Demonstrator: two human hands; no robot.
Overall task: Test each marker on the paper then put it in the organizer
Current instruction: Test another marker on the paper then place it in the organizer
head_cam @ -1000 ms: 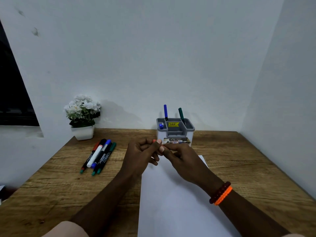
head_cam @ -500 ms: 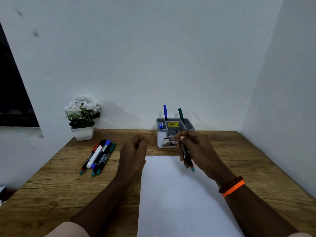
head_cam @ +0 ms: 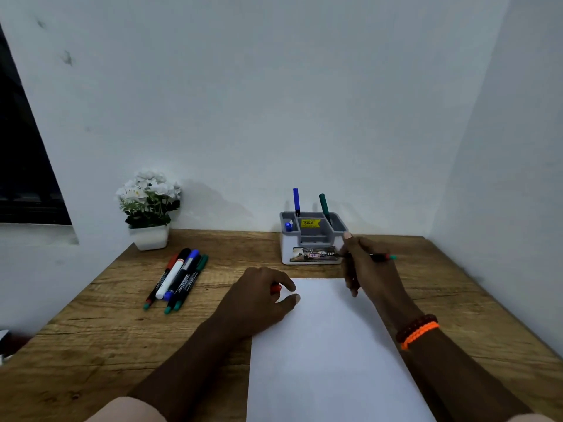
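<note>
Right hand (head_cam: 370, 271) up over the far right corner of the paper (head_cam: 329, 345), its grip clenched round a marker (head_cam: 380, 257) that lies nearly level, green end poking out to the right and the other end pointing at the organizer (head_cam: 310, 239), which sits just behind the hand at the back of the worktop (head_cam: 91, 345). Left hand (head_cam: 259, 300) is down at the paper's far left corner, grip curled round a small red cap (head_cam: 275, 288), fingertips resting on the sheet's edge. The paper itself looks blank from here. In the organizer, a blue marker (head_cam: 295, 201) stands upright at the back left, a green marker (head_cam: 323, 205) leans in the back right compartment, and a short blue piece (head_cam: 288, 226) sits in the left slot; a yellow price sticker (head_cam: 310, 223) shows inside. Over to the left, a loose bundle of markers (head_cam: 179, 277) lies on the wood, well apart from the paper, caps in red, black, blue and green. Behind those, a white pot of white flowers (head_cam: 149, 208) against the wall. An orange and dark beaded bracelet (head_cam: 417, 332) rides on the right wrist
</note>
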